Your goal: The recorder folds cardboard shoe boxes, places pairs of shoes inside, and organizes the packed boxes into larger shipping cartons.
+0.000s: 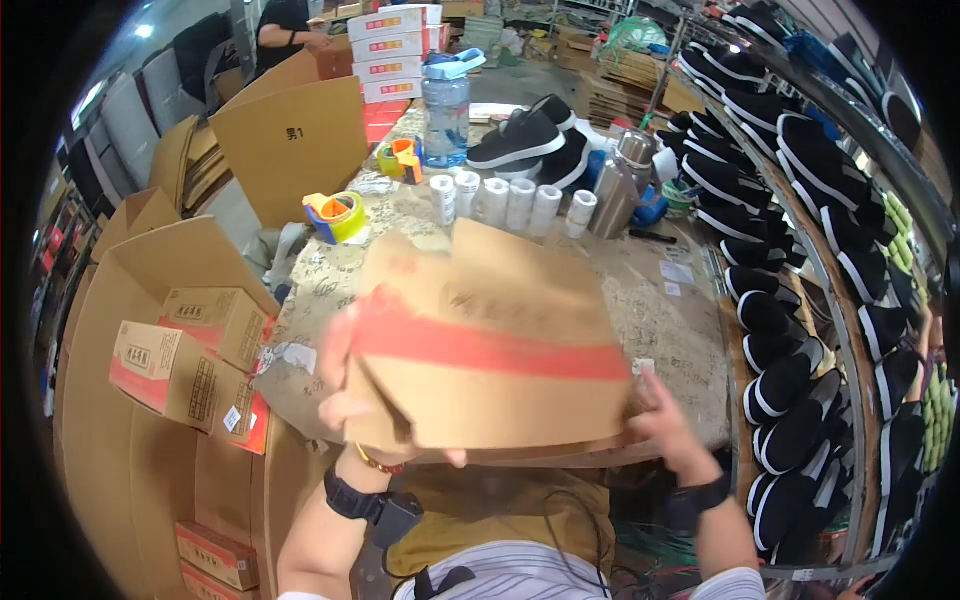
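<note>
head view: both hands, left hand (345, 385) and right hand (668, 420), clamped on a blurred, red-striped cardboard shoe box (490, 340) above the table (660, 300).

1. Cardboard shoe box (490, 345): motion-blurred; its print cannot be made out.
2. Left hand (345, 385): fingers mostly hidden behind the box, only thumb and knuckles show.
3. Right hand (665, 425): fingertips hidden at the box's lower corner.
4. Bench (680, 330): near edge covered by the box.
5. Person (285, 30) at the back: cut off by the rim.

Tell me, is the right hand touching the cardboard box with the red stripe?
Touching. The head view shows the right hand pressed against the lower right corner of the cardboard box, fingers on its edge.
</note>
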Motion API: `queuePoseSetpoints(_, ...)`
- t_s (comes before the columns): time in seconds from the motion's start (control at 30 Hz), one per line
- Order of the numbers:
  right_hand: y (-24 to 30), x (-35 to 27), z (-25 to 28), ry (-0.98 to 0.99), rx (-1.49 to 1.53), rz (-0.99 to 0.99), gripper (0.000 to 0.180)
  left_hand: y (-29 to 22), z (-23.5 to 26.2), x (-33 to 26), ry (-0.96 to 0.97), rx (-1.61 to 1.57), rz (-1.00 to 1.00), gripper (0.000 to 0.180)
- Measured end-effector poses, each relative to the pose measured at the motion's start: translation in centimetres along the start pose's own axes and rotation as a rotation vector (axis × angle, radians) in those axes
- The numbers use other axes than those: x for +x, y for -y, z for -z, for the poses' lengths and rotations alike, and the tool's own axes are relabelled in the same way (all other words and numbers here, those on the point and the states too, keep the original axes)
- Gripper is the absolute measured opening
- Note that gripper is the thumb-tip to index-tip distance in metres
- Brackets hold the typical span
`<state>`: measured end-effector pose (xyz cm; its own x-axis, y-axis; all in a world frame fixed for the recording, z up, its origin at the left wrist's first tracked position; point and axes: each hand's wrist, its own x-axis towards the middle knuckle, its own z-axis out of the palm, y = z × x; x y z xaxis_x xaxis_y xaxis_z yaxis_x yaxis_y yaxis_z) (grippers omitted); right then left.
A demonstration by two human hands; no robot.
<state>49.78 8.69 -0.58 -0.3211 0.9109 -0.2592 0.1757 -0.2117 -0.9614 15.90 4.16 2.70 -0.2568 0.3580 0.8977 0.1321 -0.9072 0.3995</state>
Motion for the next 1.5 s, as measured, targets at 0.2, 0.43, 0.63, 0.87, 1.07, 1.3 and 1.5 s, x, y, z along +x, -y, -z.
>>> queuePoseSetpoints(0.2, 8.1, -2.4, 1.5, 0.175, 0.288, 0.228, 0.060, 3.1, 2.5, 3.6, 0.384, 0.388, 0.736, 0.020)
queuePoseSetpoints(0.43, 9.6, 5.5, -7.7, -0.290, -1.040, 1.051, 0.032, 9.2, 5.9, 5.1, 0.465, 0.268, 0.985, 0.023)
queuePoseSetpoints(0.63, 6.8, 11.6, -8.1, -0.155, -1.012, 0.852, 0.025, 7.2, 5.5, 2.9, 0.138, 0.243, 0.948, 0.059)
queuePoseSetpoints(0.87, 8.2, 9.2, -7.2, -0.175, -1.016, 1.043, 0.024, 5.3, 2.4, 4.8, 0.640, 1.178, 0.902, 0.112)
queuePoseSetpoints(1.07, 6.2, 13.6, 1.4, -0.664, -0.024, 0.602, 0.027, 7.9, 2.8, 2.1, 0.555, 1.046, 0.646, 0.105)
queuePoseSetpoints(1.3, 6.2, 11.7, -1.9, -0.091, -0.624, 0.725, 0.067, 5.7, 4.3, 1.8, 0.615, 1.010, 0.342, 0.070)
queuePoseSetpoints(1.5, 6.2, 9.3, -2.1, -0.342, -0.801, 0.680, 0.053, 2.8, 0.0, 1.6, 0.589, 1.115, 0.422, 0.074)
